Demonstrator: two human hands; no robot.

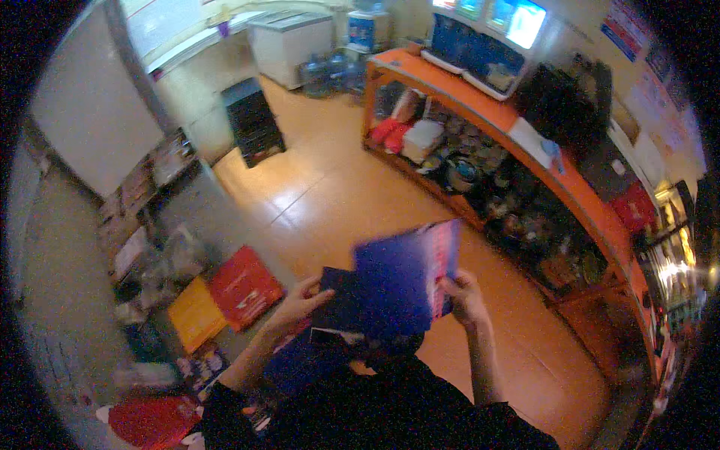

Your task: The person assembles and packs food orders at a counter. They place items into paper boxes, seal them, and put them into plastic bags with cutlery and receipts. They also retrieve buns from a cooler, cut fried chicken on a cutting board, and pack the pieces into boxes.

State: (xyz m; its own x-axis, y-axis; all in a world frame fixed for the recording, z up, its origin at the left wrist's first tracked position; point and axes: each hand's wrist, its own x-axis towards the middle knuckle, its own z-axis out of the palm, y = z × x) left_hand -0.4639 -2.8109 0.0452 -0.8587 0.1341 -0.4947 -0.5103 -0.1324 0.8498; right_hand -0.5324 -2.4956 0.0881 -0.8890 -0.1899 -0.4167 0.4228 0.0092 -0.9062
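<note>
A blue booklet or folder (394, 275) is held up in front of my body, with a pink-and-white strip bearing writing along its right side. My right hand (466, 298) pinches that right edge, thumb in front. On the other side, my left hand (305, 300) grips a darker flat panel (341, 298) that overlaps the blue one; I cannot tell whether the two are joined. A red booklet or flat box (246, 288) with writing lies left of my left hand. Touching it is a yellow-orange one (198, 316). Blur hides the finer print.
A grey table (202, 208) with cluttered items runs along the left. An orange counter (495, 107) with crowded lower shelves curves along the right. A black slatted unit (254, 124) stands on the tiled floor (315, 180); farther back are a white chest (289, 53) and water bottles (332, 70).
</note>
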